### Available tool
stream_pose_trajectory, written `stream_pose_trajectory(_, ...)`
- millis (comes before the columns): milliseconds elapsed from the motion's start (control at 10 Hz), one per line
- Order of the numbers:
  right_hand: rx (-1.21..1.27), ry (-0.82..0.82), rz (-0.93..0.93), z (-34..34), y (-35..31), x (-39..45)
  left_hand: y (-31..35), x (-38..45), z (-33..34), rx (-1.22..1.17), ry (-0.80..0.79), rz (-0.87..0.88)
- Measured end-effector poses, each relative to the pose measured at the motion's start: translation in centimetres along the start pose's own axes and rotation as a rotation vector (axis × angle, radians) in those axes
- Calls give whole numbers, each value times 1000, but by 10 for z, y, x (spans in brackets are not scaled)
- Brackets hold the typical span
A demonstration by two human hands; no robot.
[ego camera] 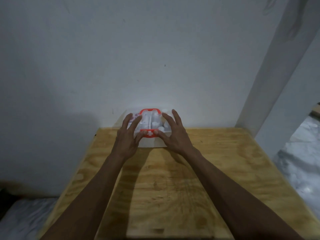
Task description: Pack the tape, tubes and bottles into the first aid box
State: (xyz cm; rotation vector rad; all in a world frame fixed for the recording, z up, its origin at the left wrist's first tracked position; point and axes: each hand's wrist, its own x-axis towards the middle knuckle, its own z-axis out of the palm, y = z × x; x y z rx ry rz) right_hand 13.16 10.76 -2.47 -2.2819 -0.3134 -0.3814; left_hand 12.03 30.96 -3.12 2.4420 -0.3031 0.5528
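Note:
The first aid box (150, 142), white with a clear lid and a red handle (150, 111), stands at the far edge of the wooden table (216, 170), against the wall. A red latch with a white cross (150, 133) sits at its front. Through the lid I make out blurred white and purple items; which is tape, tube or bottle I cannot tell. My left hand (129, 135) rests on the lid's left part, thumb by the latch. My right hand (173, 134) rests on the lid's right part, thumb on the latch. On both hands the fingers are spread.
A white wall (138, 58) rises directly behind the box. A white post (270, 75) slants up at the right. Pale mottled floor (297, 161) shows past the table's right edge, and more floor at the lower left.

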Motion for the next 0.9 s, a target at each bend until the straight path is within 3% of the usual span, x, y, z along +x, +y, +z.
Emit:
stream_pose_trajectory(500,10,7,-19,2,4,4,3,4,3,-2,-4,-38)
stream_pose_trajectory(700,-62,-61,35,-6,-5,2,7,5,-1,153,-73,-111)
stream_pose_trajectory(900,-35,-5,76,-29,-17,-23,19,-13,-12,184,-68,-115)
